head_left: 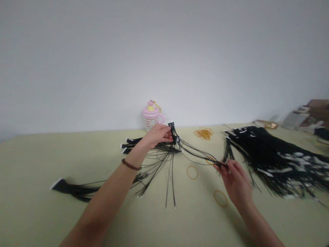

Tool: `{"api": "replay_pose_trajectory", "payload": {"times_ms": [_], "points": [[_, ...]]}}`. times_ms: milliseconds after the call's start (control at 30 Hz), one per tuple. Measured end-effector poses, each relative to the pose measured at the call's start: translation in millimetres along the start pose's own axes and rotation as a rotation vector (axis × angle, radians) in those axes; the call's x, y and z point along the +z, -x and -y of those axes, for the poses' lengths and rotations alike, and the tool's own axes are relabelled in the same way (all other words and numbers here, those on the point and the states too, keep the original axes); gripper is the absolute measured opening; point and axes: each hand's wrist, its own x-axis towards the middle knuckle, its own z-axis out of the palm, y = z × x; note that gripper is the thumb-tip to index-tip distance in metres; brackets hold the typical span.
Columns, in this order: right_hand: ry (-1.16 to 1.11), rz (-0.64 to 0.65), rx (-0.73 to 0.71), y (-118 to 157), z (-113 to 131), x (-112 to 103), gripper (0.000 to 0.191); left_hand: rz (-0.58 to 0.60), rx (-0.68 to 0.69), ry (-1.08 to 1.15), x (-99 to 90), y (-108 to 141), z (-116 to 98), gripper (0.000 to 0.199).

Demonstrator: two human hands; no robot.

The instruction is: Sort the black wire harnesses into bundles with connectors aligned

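Near the middle of the table, my left hand (pixel 159 135) is closed on the upper end of a bunch of black wires (pixel 191 148). These wires stretch to the right, where my right hand (pixel 235 182) pinches their other part between thumb and fingers. Under and beside my left hand lie more black wire bundles (pixel 133 140) with white ends, their loose strands fanning toward me. Another black bundle (pixel 67 187) with a white tip lies at the left, partly hidden by my left forearm. Rubber bands (pixel 192 172) lie between my hands.
A pink and white cup (pixel 151 116) with a lid stands by the wall. A heap of yellow rubber bands (pixel 204 133) lies to its right. A large pile of black wire bundles (pixel 272 151) covers the right side, with blurred boxes (pixel 312 115) at the far right edge.
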Motion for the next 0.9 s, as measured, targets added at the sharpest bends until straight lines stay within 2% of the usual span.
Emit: {"api": "replay_pose_trajectory", "payload": {"times_ms": [167,367,500,900], "points": [[0.016,-0.005,-0.001,-1,1,0,0.024,-0.008,0.058,-0.015,0.4,-2,5,0.003],[-0.002,-0.001,-0.004,0,2,-1,0.025,-0.100,0.142,-0.043,9.1,-4,13,0.016],[0.002,0.004,-0.011,0,3,-1,0.025,-0.115,0.192,-0.049,14.4,-8,18,0.014],[0.006,0.000,-0.018,-1,3,-3,0.026,-0.148,0.326,-0.186,8.2,-22,31,0.012]]}}
